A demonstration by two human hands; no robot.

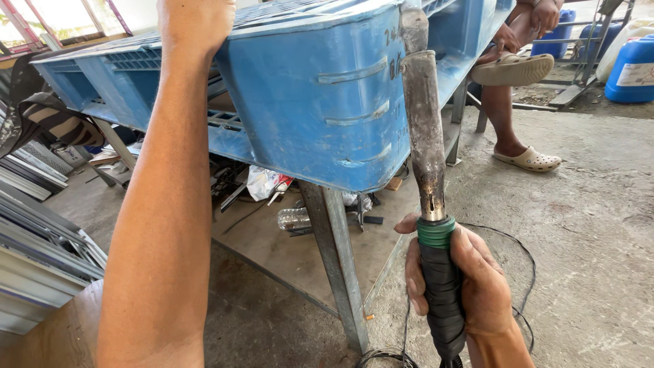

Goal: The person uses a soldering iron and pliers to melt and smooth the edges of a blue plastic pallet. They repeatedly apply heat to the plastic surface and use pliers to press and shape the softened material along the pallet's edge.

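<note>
A blue plastic pallet [306, 102] lies on a metal frame in front of me, its corner block facing me. My left hand [194, 24] rests on top of the pallet, arm stretched up; its fingers are hidden above the frame edge. My right hand [470, 286] grips the black taped handle of a long heat tool [426, 136] with a green collar and a scorched metal barrel. The barrel points upward, and its tip sits against the pallet's upper edge at the corner. A thin black cord runs from the handle down across the floor.
A galvanised steel leg [337, 262] holds up the pallet. Beneath lie a clear plastic bottle [294, 218], bags and scraps on a board. Another person's legs in beige clogs [528, 159] are at the right. Blue jerrycans [630, 68] stand far right, metal profiles [41, 238] at left.
</note>
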